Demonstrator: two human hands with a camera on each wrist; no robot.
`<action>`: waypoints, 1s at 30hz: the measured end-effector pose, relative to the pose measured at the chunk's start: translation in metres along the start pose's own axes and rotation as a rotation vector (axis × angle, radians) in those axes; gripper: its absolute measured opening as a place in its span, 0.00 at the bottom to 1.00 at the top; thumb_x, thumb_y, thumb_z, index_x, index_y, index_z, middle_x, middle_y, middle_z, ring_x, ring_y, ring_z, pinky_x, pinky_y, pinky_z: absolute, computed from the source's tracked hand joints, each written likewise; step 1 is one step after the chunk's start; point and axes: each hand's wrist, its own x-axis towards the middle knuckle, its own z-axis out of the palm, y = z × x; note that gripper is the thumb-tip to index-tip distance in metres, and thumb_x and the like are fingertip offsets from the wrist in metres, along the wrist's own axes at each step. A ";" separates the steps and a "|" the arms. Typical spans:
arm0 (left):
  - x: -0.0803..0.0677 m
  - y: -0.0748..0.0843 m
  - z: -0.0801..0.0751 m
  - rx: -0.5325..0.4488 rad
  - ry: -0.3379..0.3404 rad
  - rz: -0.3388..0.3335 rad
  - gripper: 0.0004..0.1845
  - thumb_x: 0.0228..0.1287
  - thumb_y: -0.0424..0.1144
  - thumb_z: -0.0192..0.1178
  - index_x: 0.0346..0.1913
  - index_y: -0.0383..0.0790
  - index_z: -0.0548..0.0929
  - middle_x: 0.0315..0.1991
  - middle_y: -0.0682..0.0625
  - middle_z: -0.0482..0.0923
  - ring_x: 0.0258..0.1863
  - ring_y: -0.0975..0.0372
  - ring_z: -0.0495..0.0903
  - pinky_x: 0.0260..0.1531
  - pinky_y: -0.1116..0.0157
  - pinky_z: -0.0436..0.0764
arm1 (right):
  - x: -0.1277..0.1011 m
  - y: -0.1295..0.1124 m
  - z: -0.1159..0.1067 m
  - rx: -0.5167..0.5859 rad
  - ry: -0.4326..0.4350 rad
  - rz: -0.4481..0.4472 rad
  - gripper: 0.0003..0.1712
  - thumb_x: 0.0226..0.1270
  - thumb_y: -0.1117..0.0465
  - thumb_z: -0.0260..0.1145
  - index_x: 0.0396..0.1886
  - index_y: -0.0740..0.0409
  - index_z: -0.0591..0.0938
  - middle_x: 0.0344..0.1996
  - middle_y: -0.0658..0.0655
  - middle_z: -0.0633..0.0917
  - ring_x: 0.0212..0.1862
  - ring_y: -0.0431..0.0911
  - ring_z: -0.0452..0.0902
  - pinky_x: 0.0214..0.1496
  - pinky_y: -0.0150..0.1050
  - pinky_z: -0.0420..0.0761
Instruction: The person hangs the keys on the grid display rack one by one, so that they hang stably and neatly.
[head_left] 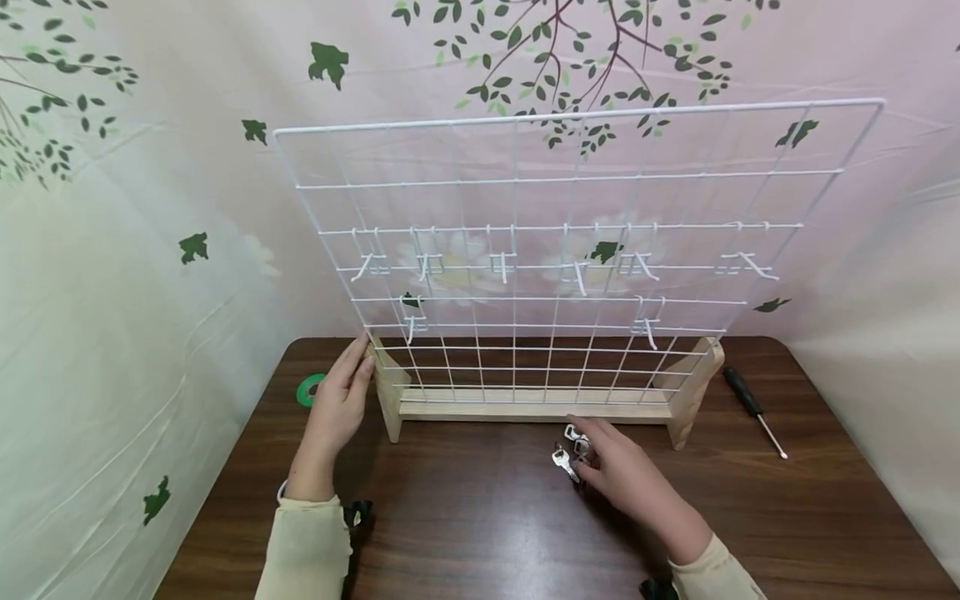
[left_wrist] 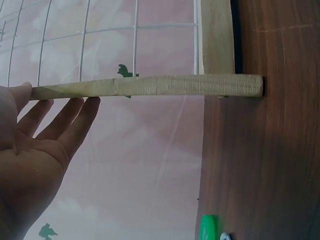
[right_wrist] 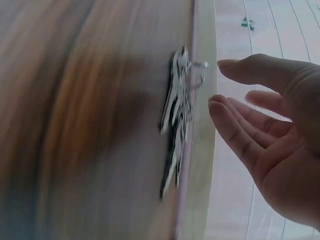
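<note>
1. Far left, a green tape roll (head_left: 308,389) lies flat on the dark wooden table (head_left: 480,517), just beside the left hand, untouched.
2. Left hand (head_left: 339,400): fingers straight and relaxed, gripping nothing; fingertips rest against the left wooden foot (head_left: 390,392) of the rack, likely to steady it. Left wrist view shows the open palm just under the foot's edge.
3. White wire grid (head_left: 570,250) stands upright, slotted into the wooden base rail (head_left: 532,408) between the two feet; that keeps it standing. Small white hooks (head_left: 502,265) hang along its middle rows, all bare.
4. Bunch of keys (head_left: 572,450) lies on the table just in front of the base rail, under the right fingertips.
5. Right hand (head_left: 626,475): fingers extended, loosely spread, over the keys; touching or just above, cannot tell. Nothing grasped. Right wrist view is blurred, with the keys beside the open fingers.
6. Far right, a black-handled screwdriver (head_left: 752,408) lies on the table past the right foot (head_left: 693,392), well apart from both hands.
</note>
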 end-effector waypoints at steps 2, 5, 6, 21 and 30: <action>0.001 0.001 0.000 -0.001 0.014 0.001 0.28 0.89 0.44 0.47 0.84 0.44 0.63 0.84 0.41 0.62 0.83 0.43 0.65 0.79 0.39 0.68 | 0.006 -0.003 0.002 0.023 -0.030 0.016 0.37 0.62 0.68 0.79 0.71 0.63 0.79 0.52 0.58 0.86 0.39 0.40 0.84 0.39 0.34 0.85; 0.002 0.002 0.000 -0.005 0.028 -0.005 0.28 0.89 0.45 0.47 0.84 0.44 0.63 0.84 0.41 0.63 0.83 0.44 0.65 0.79 0.40 0.68 | 0.013 -0.005 0.005 0.051 -0.079 0.058 0.33 0.62 0.69 0.77 0.69 0.65 0.80 0.54 0.59 0.86 0.45 0.44 0.85 0.45 0.37 0.88; 0.002 0.002 0.000 -0.005 0.033 -0.008 0.28 0.89 0.45 0.47 0.84 0.44 0.63 0.84 0.42 0.63 0.83 0.44 0.65 0.79 0.40 0.68 | 0.015 -0.006 0.007 0.059 -0.093 0.074 0.32 0.62 0.70 0.76 0.68 0.65 0.81 0.54 0.58 0.86 0.46 0.45 0.85 0.46 0.38 0.88; -0.002 0.001 0.005 0.000 0.047 -0.015 0.28 0.88 0.42 0.49 0.83 0.42 0.65 0.84 0.42 0.64 0.82 0.44 0.66 0.79 0.41 0.67 | 0.021 -0.003 0.018 0.087 -0.159 0.147 0.24 0.58 0.70 0.78 0.56 0.63 0.86 0.44 0.51 0.84 0.40 0.38 0.77 0.39 0.31 0.79; -0.002 0.001 0.004 0.000 0.042 -0.025 0.27 0.88 0.43 0.48 0.84 0.46 0.65 0.83 0.42 0.65 0.82 0.44 0.67 0.79 0.41 0.69 | 0.024 -0.006 0.017 0.058 -0.182 0.178 0.15 0.59 0.67 0.79 0.46 0.59 0.87 0.38 0.49 0.82 0.39 0.39 0.77 0.40 0.34 0.79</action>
